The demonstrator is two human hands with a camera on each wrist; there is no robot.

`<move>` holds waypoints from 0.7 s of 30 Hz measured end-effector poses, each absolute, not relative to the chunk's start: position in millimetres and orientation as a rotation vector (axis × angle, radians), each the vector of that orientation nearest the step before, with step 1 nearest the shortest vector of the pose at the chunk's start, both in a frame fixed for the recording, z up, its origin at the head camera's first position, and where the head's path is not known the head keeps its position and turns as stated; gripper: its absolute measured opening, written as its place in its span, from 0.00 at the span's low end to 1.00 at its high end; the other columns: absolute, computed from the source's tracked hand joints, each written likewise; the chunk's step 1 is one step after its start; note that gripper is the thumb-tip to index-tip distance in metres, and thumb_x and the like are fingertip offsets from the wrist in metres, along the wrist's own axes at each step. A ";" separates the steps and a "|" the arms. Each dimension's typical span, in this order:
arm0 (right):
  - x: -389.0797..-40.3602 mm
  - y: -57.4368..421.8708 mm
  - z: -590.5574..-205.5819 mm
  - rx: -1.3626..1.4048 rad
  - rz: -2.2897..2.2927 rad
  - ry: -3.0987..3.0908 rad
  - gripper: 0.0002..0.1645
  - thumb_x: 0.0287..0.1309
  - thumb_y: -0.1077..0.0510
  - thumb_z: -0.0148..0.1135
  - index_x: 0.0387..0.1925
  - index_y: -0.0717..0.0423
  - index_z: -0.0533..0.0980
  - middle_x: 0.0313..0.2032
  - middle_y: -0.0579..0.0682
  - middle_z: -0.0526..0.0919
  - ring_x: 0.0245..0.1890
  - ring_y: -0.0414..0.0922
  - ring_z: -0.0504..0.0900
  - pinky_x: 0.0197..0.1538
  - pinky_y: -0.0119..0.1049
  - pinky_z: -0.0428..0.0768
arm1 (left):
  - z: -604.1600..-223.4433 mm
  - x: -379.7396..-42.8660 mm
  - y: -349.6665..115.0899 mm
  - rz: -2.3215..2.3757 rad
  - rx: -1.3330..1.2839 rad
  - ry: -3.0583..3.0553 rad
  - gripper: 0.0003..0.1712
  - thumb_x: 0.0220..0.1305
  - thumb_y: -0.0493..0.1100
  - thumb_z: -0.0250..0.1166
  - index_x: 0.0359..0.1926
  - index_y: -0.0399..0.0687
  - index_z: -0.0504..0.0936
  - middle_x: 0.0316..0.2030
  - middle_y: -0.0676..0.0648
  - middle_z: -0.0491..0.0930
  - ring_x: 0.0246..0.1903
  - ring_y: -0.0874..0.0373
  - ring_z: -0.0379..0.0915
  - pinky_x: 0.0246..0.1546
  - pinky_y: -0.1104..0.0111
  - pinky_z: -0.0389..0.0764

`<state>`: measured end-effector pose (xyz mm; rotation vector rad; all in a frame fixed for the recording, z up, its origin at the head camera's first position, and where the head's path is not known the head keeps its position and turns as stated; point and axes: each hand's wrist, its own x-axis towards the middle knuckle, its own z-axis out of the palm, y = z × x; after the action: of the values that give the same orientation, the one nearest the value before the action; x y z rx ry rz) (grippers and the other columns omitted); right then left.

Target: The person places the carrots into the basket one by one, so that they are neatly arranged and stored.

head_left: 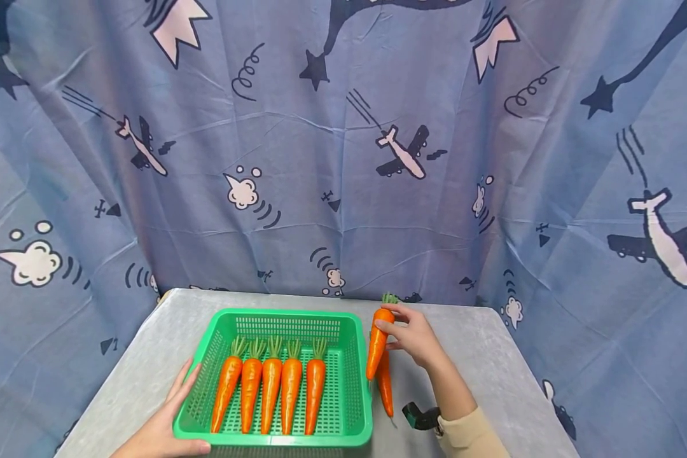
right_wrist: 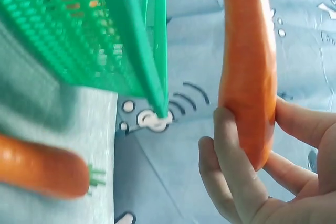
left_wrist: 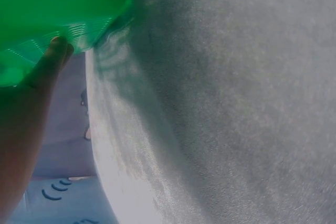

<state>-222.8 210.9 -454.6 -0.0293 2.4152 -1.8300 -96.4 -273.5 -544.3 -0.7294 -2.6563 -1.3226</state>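
My right hand (head_left: 416, 336) pinches a carrot (head_left: 376, 350) near its leafy top, held up beside the right rim of a green plastic basket (head_left: 280, 439). In the right wrist view, thumb and fingers lie on opposite sides of this carrot (right_wrist: 249, 61). A second carrot (head_left: 386, 388) lies on the table below it, partly covered by the held one. Several carrots (head_left: 271, 388) lie side by side inside the basket, green tops toward the back. At the basket's front left corner, my left hand (head_left: 161, 423) touches the outside with extended fingers and thumb.
The grey table (head_left: 481, 356) extends around the basket. A patterned blue curtain (head_left: 309, 152) hangs behind it and along both sides. A dark strap (head_left: 420, 416) is on the right wrist, by a beige sleeve (head_left: 472, 436). The basket's raised walls surround the carrots.
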 end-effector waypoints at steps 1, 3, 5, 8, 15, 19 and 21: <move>-222.9 206.7 -453.5 -0.042 -1.832 2.416 0.30 0.63 0.57 0.69 0.66 0.59 0.74 0.60 0.68 0.73 0.42 0.51 0.84 0.40 0.51 0.86 | -544.8 -96.2 -273.4 -1.324 -0.732 -2.649 0.74 0.44 0.44 0.82 0.81 0.42 0.41 0.81 0.44 0.28 0.71 0.85 0.29 0.55 0.72 0.70; -223.5 197.5 -451.8 -0.067 -1.845 2.405 0.29 0.63 0.57 0.69 0.65 0.58 0.75 0.60 0.67 0.73 0.44 0.52 0.83 0.41 0.52 0.86 | -545.4 -96.1 -273.3 -1.337 -0.736 -2.639 0.73 0.44 0.43 0.83 0.81 0.42 0.41 0.81 0.44 0.28 0.71 0.85 0.29 0.55 0.73 0.69; -223.9 187.6 -449.9 -0.093 -1.864 2.385 0.29 0.63 0.58 0.69 0.64 0.57 0.75 0.60 0.66 0.74 0.45 0.52 0.83 0.42 0.53 0.86 | -546.1 -96.1 -273.2 -1.335 -0.740 -2.630 0.74 0.43 0.43 0.83 0.81 0.41 0.42 0.81 0.44 0.29 0.71 0.84 0.30 0.56 0.74 0.68; -224.4 172.6 -447.4 -0.157 -1.894 2.344 0.28 0.63 0.58 0.69 0.64 0.56 0.75 0.60 0.66 0.74 0.43 0.51 0.84 0.40 0.51 0.86 | -546.2 -96.3 -273.2 -1.338 -0.731 -2.639 0.73 0.44 0.43 0.83 0.81 0.43 0.42 0.81 0.45 0.29 0.71 0.84 0.31 0.55 0.75 0.68; -225.0 136.5 -439.7 -0.349 -1.889 2.217 0.29 0.64 0.61 0.67 0.66 0.59 0.72 0.60 0.68 0.71 0.41 0.49 0.85 0.39 0.47 0.87 | -548.8 -95.5 -273.2 -1.302 -0.746 -2.630 0.75 0.40 0.43 0.84 0.81 0.41 0.42 0.81 0.42 0.29 0.72 0.84 0.29 0.55 0.69 0.71; -224.9 114.7 -433.6 -0.409 -1.867 2.164 0.30 0.63 0.63 0.67 0.66 0.58 0.72 0.60 0.67 0.70 0.43 0.50 0.85 0.41 0.51 0.86 | -548.3 -95.8 -273.2 -1.308 -0.745 -2.631 0.75 0.40 0.43 0.83 0.81 0.41 0.41 0.81 0.42 0.29 0.72 0.83 0.30 0.55 0.70 0.71; -224.8 103.7 -431.2 -0.425 -1.855 2.149 0.29 0.62 0.63 0.68 0.65 0.57 0.73 0.60 0.66 0.70 0.43 0.50 0.85 0.41 0.51 0.86 | -547.3 -96.2 -273.5 -1.292 -0.744 -2.637 0.75 0.41 0.44 0.83 0.81 0.42 0.42 0.81 0.42 0.29 0.72 0.83 0.29 0.55 0.70 0.71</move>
<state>-224.8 103.7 -431.2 -0.4249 2.1493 -1.8546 -96.2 -273.5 -547.3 -0.7438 -2.6370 -1.2924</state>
